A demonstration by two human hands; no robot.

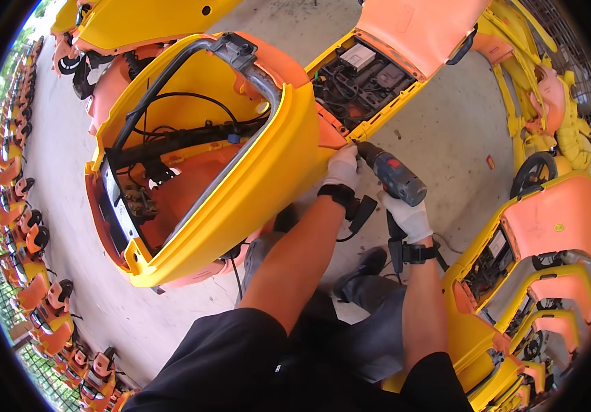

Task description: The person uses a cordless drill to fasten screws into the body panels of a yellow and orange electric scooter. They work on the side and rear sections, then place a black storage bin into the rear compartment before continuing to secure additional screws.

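My right hand [407, 218], in a white glove, is wrapped round the grip of a dark cordless drill [397, 177] with a red mark on its side. The drill's front end points up and left at the edge of a yellow and orange scooter body [302, 147]. My left hand [342, 168], also gloved, is closed beside the drill's tip and against that body; what its fingers pinch, if anything, is hidden. Just beyond the drill tip lies an uncovered bay [371, 79] with wiring and a silver box, under a raised orange seat panel [419, 31].
The body's big front opening [172, 185] shows cables and a dark frame. More scooters [550, 226] crowd the right side, with loose yellow panels [522, 75] behind them. Another scooter [130, 27] stands at the far left. A long row of scooters [20, 213] lines a fence.
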